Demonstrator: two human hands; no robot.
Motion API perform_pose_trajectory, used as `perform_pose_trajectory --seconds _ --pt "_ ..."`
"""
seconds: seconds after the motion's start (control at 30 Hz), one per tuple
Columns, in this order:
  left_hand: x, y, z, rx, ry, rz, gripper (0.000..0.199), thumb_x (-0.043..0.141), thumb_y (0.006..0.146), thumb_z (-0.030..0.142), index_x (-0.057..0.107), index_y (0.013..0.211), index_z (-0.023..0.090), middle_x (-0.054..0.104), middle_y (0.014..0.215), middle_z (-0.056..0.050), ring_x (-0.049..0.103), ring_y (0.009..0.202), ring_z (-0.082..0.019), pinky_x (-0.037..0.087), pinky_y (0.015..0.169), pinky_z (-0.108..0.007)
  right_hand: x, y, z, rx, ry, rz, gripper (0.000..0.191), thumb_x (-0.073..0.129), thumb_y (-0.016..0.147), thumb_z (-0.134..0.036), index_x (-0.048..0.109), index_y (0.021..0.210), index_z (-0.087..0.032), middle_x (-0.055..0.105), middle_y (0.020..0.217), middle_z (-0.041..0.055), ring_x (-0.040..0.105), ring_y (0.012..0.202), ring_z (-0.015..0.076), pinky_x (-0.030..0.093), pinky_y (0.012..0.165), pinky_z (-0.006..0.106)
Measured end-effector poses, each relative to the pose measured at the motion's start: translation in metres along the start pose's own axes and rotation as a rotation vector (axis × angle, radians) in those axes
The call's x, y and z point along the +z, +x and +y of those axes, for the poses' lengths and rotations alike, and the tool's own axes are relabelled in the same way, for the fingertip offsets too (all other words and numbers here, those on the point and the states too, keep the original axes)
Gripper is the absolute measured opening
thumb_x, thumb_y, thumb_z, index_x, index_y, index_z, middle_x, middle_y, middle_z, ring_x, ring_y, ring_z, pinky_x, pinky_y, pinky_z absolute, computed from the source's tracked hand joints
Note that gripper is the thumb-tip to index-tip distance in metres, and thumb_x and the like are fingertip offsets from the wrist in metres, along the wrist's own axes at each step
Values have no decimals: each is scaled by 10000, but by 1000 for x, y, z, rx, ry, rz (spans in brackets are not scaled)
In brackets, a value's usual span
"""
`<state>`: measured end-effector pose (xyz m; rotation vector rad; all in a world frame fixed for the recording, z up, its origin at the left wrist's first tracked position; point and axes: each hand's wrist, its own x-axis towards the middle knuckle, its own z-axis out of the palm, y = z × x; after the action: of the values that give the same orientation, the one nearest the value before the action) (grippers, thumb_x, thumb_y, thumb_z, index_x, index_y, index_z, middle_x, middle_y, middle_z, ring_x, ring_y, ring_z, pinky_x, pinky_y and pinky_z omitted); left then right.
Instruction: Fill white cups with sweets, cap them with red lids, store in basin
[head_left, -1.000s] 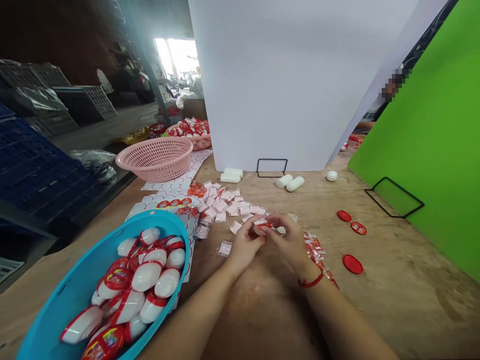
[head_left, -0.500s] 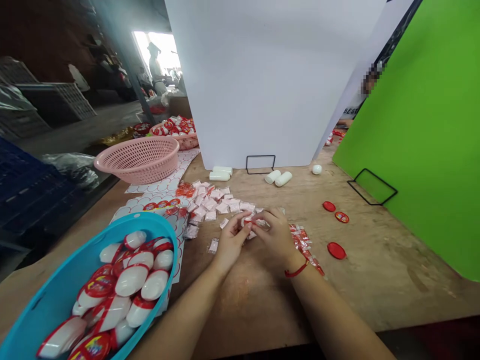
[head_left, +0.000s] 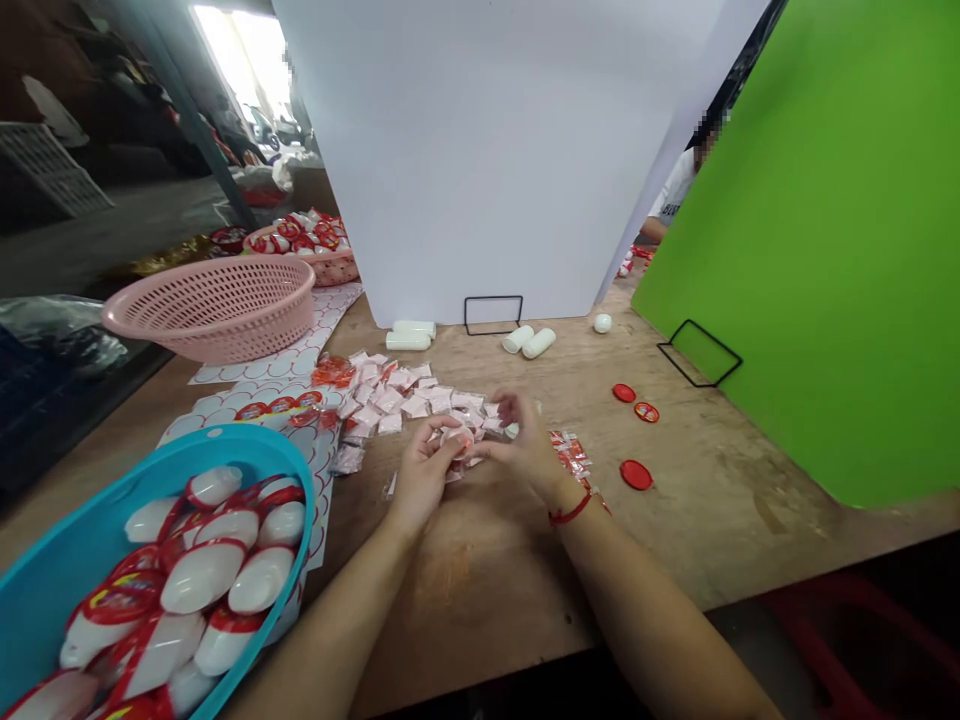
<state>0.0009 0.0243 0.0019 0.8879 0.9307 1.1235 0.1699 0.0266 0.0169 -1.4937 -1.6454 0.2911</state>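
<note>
My left hand (head_left: 424, 465) is closed around a small round white piece with red on it (head_left: 456, 437); fingers and thumb partly cover it, so its exact kind is unclear. Just right of it is my right hand (head_left: 525, 450), fingers curved and apart, its thumb reaching toward the piece. Nothing shows in the right hand's grasp. Behind both hands spreads a heap of small pale pink clear-wrapped packets (head_left: 390, 398). Red packets (head_left: 571, 455) lie beside my right wrist, partly hidden by it.
A blue basket (head_left: 296, 590) of white-and-red capsules stands at left, a pink basket (head_left: 225, 340) behind it. White cylinders (head_left: 538, 343), a white ball (head_left: 602, 323) and red discs (head_left: 636, 474) lie on the table. White (head_left: 480, 150) and green (head_left: 810, 250) panels stand upright behind.
My right hand has opened and drawn slightly away from the left, which still holds the round piece. The view has turned a little, shifting the table's contents leftward.
</note>
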Motion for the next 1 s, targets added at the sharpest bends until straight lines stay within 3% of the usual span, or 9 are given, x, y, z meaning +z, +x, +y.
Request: perform_pose_trajectory --seconds 0.1,0.17,0.27,0.37,0.5,0.67,0.8,0.93,1.0 --pt "-2 3 -3 37 47 8 445 819 729 400 555 1046 233 691 749 40 549 573 -74 387 519 -151 -34 19 19 300 -294 221 405 766 822 -425 616 1124 -200 589 1209 165 500 1199 372 399 1044 568" --pt "0 3 -4 39 48 -18 476 812 736 382 533 1095 243 707 796 36 561 593 -75 403 533 -153 -65 32 45 456 -399 312 477 708 850 -356 590 1273 -171 453 1402 258 361 1329 506 298 1026 731" --pt "5 4 -7 29 53 -59 462 800 751 393 542 1095 222 731 894 4 576 620 -70 415 537 -154 -104 43 95 749 -652 148 540 624 900 -389 549 1412 -236 353 1572 236 334 1390 528 331 1002 760" --pt "8 6 -10 -15 14 -24 442 812 730 430 602 1028 179 729 974 -29 606 626 -67 436 534 -163 -121 44 136 751 -714 -56 459 530 956 -368 615 1372 -195 492 1495 253 462 1346 493 395 1005 715" --pt "5 8 -11 -86 -79 26 480 874 639 381 668 1015 165 709 929 -8 666 685 -90 529 652 -201 -118 39 158 567 -628 -183 344 520 934 -218 730 1199 -155 686 1282 219 621 1236 373 453 1063 548" --pt "2 8 -8 -101 -63 52 495 874 630 365 714 1056 168 699 870 -2 667 731 -110 548 699 -227 -102 15 159 397 -467 -179 370 448 970 -233 720 1210 -160 695 1319 158 628 1260 278 472 1095 403" --pt "4 7 -8 -40 -21 43 537 873 644 348 691 1121 182 703 879 4 633 733 -101 541 702 -228 -102 -3 144 382 -305 -59 441 347 1020 -360 684 1212 -148 749 1164 152 707 1057 264 558 943 424" --pt "6 6 -9 -7 -33 44 493 883 626 335 659 1030 162 713 833 -3 628 728 -111 524 687 -224 -96 -7 87 292 127 221 354 523 970 -518 690 988 -207 740 1010 116 679 914 241 548 838 404" --pt "7 6 -8 -14 -37 39 462 876 629 348 678 997 152 725 867 -20 630 727 -116 522 676 -228 -79 -7 50 266 297 205 355 581 941 -563 676 989 -224 708 892 74 619 722 192 517 651 345"
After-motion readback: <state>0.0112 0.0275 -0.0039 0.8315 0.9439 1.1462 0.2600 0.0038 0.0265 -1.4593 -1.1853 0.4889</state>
